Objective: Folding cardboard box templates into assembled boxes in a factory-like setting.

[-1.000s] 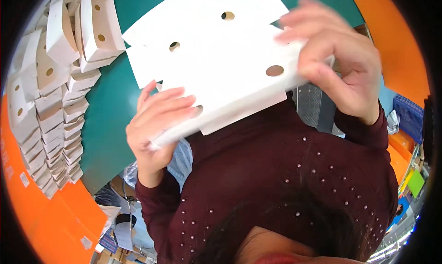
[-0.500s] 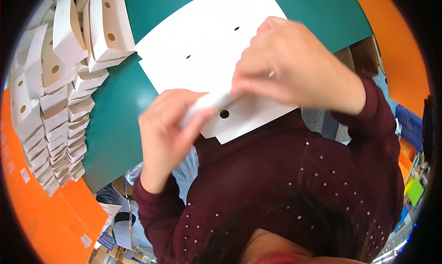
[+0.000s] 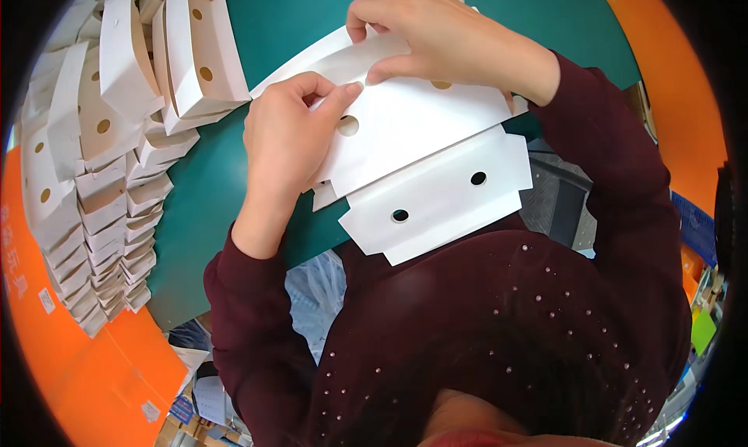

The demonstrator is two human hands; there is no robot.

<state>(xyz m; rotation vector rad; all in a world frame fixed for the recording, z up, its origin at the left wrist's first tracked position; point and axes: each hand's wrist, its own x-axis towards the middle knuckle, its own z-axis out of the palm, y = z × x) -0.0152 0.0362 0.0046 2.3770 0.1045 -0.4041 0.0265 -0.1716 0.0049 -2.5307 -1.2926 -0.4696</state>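
Observation:
A white die-cut cardboard sheet [image 3: 425, 139] with round holes lies in front of me, partly folded. Its near panel [image 3: 440, 202], with two holes and side tabs, reaches over the table's front edge toward my body. My left hand [image 3: 284, 131] is closed at the sheet's left side, thumb and bent forefinger pinching by one hole. Over the far part arches my right hand [image 3: 444, 38], its thumb on the panel and its curved fingers beyond the bent upper flap. The right fingertips' hold is partly hidden.
To the left stand stacks of folded white cardboard trays [image 3: 101, 143] with round holes, packed closely. The work surface is a green table [image 3: 545, 26]. Orange panels [image 3: 101, 361] flank it on both sides. A clear plastic bag [image 3: 315, 295] hangs below the front edge.
Both hands have moved away from me along the sheet. The cardboard now shows a folded-over panel, with the near panel lying toward me. My right hand's fingers have spread from a tight grip.

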